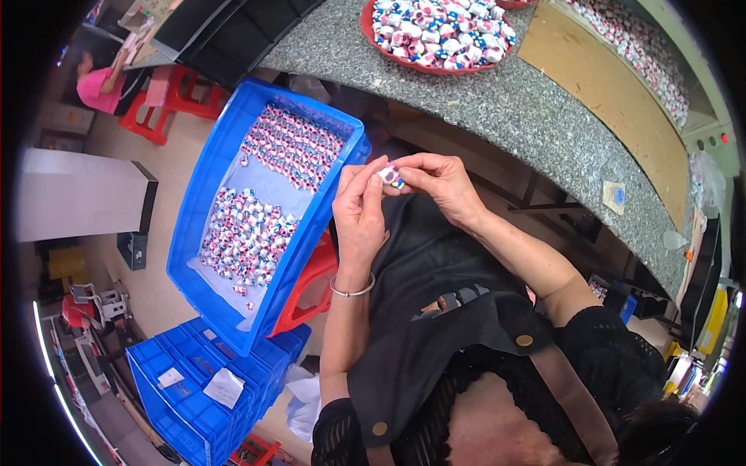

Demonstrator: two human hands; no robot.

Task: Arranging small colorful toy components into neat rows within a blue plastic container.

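A small white figurine (390, 175) with pink and blue patches is pinched between my two hands, in front of my black apron. My left hand (360, 203) grips its left side with thumb and forefinger. On the other side, the fingertips of my right hand (444, 183) close on it. Just left of my left hand is a blue plastic crate (180, 233) lined with pale sheeting. Inside it, figurines of the same look stand in tight rows (291, 147) at the far end, and a loose heap (247, 237) lies nearer.
A red bowl (435, 70) heaped with figurines stands on the speckled grey counter (466, 109) ahead. Right of it lies a tan board (606, 109). Blue crates (194, 388) are stacked at lower left, near a red stool (307, 287). A person in pink (101, 89) is at far left.
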